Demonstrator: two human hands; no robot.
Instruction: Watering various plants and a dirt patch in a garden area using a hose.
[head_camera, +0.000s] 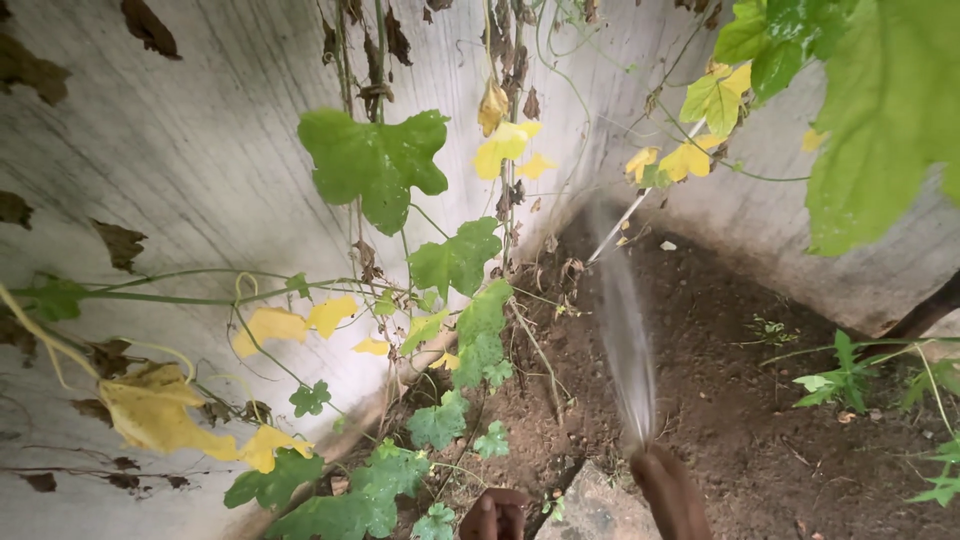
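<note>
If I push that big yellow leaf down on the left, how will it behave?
The yellow leaf would probably feel light and floppy, since it droops and curls on a thin vine. Its brown patches suggest it is dry, so it may tear or snap off. It would likely swing back rather than stay pushed.

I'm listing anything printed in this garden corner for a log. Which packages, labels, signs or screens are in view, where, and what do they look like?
None are in view. The picture shows only a pale ribbed wall, a climbing vine with green and yellow leaves, dark bare soil, a blurred stream of water, and the person's right hand and left hand at the bottom edge.
</note>
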